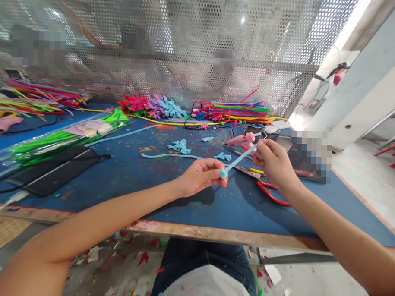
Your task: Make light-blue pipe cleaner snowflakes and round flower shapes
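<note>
Your left hand point(205, 177) and right hand point(272, 161) pinch the fuzzy blue stick point(240, 160); it looks light and bendy, so hold both ends.

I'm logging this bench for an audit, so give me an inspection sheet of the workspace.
Surface: blue tabletop, stained and speckled.
Job's things: light blue fuzzy stem, held; light blue branched pieces beyond the hands.
Clutter: scissors, pink glue gun, coloured stem bundles.
Hands: left hand pinches the stem's balled end; right hand grips it farther along.
Cables: black cable and yellow cord towards the back; white cable at left.
Surroundings: perforated screen behind; scraps on the floor.
</note>
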`<state>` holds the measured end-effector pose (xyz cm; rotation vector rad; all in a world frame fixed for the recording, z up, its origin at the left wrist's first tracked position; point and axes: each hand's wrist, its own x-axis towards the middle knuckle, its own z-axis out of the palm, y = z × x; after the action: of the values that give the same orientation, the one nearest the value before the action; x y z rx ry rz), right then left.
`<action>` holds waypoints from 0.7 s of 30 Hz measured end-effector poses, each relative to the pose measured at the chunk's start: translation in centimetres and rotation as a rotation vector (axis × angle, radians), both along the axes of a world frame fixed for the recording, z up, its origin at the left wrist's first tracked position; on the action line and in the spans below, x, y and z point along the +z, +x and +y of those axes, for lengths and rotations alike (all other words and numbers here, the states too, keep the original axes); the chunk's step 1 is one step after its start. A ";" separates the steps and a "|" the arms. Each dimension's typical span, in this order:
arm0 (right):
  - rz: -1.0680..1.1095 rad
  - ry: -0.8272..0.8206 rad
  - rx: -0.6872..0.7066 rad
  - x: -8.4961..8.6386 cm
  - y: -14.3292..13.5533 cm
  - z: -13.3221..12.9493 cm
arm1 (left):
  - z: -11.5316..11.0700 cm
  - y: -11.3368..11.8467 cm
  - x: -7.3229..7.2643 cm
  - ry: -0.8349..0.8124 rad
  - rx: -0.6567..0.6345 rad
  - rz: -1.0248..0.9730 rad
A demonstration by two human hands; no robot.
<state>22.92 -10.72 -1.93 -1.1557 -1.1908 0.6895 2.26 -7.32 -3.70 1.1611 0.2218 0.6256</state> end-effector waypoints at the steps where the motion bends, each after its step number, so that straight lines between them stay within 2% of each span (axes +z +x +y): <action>1: -0.048 0.001 -0.011 -0.1 0.1 0.0 | 0.0 0.0 0.0 0.008 0.004 0.012; 2: -0.123 0.012 -0.039 -0.1 0.1 -0.1 | 0.0 0.0 0.0 0.013 0.014 0.025; 4: -0.341 0.104 -0.180 0.1 0.3 -0.5 | 0.0 -0.1 0.1 0.027 0.055 0.055; 6: -0.579 0.308 -0.372 0.4 0.3 -1.3 | 0.1 -0.2 0.2 0.067 0.104 0.104; 8: -0.762 0.547 -0.466 0.9 0.2 -2.1 | 0.2 -0.3 0.3 0.112 0.128 0.155; 9: -0.835 0.635 -0.424 1.0 0.0 -2.5 | 0.2 -0.3 0.4 0.129 0.128 0.176; 11: -0.974 0.697 -0.181 1.2 -0.6 -3.0 | 0.3 -0.3 0.5 0.138 0.119 0.201; 13: -1.055 0.624 0.112 0.9 -1.3 -3.2 | 0.3 -0.3 0.5 0.141 0.114 0.207; 15: -1.021 0.478 0.273 0.3 -1.8 -3.1 | 0.4 -0.3 0.4 0.150 0.127 0.207; 17: -0.913 0.361 0.278 -0.4 -2.2 -2.8 | 0.5 -0.2 0.4 0.160 0.164 0.204; 21: -0.722 0.261 0.152 -1.3 -2.4 -2.5 | 0.6 -0.2 0.4 0.197 0.279 0.224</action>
<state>20.52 -13.26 -3.19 -1.1285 -1.9267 0.2007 2.09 -6.77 -3.34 1.4042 0.5287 0.7747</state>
